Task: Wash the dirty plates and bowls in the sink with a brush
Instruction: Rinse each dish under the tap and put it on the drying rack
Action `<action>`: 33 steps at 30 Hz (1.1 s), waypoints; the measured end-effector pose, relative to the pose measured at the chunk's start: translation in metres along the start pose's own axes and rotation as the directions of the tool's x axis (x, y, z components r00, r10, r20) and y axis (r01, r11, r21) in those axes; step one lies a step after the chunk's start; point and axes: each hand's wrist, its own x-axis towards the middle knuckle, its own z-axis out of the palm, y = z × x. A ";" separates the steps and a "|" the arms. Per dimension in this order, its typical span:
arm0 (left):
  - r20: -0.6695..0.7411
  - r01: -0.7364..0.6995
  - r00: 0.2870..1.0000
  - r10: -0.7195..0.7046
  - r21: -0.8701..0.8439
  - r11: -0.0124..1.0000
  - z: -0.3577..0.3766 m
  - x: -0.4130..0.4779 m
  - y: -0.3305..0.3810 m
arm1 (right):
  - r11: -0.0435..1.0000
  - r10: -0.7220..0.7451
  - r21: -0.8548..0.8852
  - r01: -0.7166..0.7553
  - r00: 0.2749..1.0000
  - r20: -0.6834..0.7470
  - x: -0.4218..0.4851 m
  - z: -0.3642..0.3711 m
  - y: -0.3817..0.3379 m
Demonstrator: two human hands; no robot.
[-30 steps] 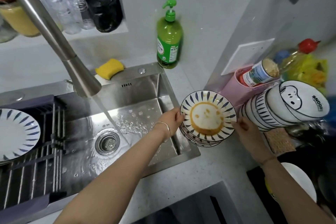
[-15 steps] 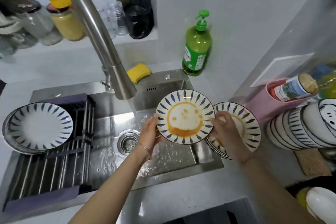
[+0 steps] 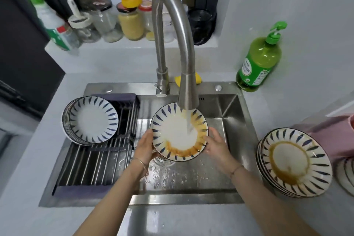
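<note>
A dirty plate (image 3: 172, 136) with blue leaf marks and orange sauce along its lower rim is held over the steel sink (image 3: 226, 161), under the running tap (image 3: 186, 90). My left hand (image 3: 144, 146) grips its left edge and my right hand (image 3: 215, 143) grips its right edge. Water streams onto the plate's middle. A stack of dirty plates (image 3: 293, 161) stands on the counter to the right. Clean plates (image 3: 90, 119) are stacked on the drying rack (image 3: 95, 166) at the left. No brush is in view.
A green soap bottle (image 3: 258, 59) stands at the sink's back right corner, and a yellow sponge (image 3: 198, 79) lies behind the spout. Jars (image 3: 130, 23) line the window ledge. A pink holder (image 3: 333, 134) and more bowls (image 3: 344, 176) sit at the far right.
Both hands carried the top plate from the right-hand stack leftward over the sink and under the tap. Water has rinsed the sauce off its middle.
</note>
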 end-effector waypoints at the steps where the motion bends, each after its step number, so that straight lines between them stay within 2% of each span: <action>1: 0.002 0.010 1.000 -0.009 -0.015 1.000 -0.002 0.002 -0.002 | 0.999 -0.022 -0.032 0.022 1.000 0.000 0.002 0.001 -0.001; 8: 0.003 0.146 0.989 -0.148 -0.170 0.975 0.016 0.012 -0.011 | 0.971 -0.167 -0.172 0.164 0.986 -0.004 0.007 -0.003 -0.014; 13: 0.030 0.220 0.975 -0.218 -0.116 0.968 0.028 0.011 -0.013 | 0.965 -0.113 -0.242 0.103 0.993 -0.025 0.006 -0.014 -0.007; 17: 0.024 0.088 0.996 -0.090 0.080 0.993 0.026 0.011 -0.009 | 0.977 0.016 -0.209 -0.032 0.997 -0.077 0.007 -0.022 0.014; 21: 0.033 -0.075 0.997 0.070 0.207 0.975 0.018 0.017 -0.003 | 0.972 0.034 -0.231 -0.048 0.998 -0.061 0.004 -0.018 0.017; 26: 0.019 -0.056 0.998 0.054 0.092 0.994 0.014 0.022 -0.004 | 0.966 -0.091 -0.244 0.086 0.996 -0.011 0.005 -0.011 -0.001; 30: 0.001 0.085 0.996 -0.086 -0.104 0.991 0.026 0.017 -0.004 | 0.940 -0.176 -0.300 0.163 0.984 -0.017 0.006 -0.012 -0.014; 33: 0.041 0.173 0.985 -0.169 -0.120 0.977 0.035 0.013 -0.007 | 0.947 -0.165 -0.289 0.142 0.985 -0.057 0.006 -0.015 -0.017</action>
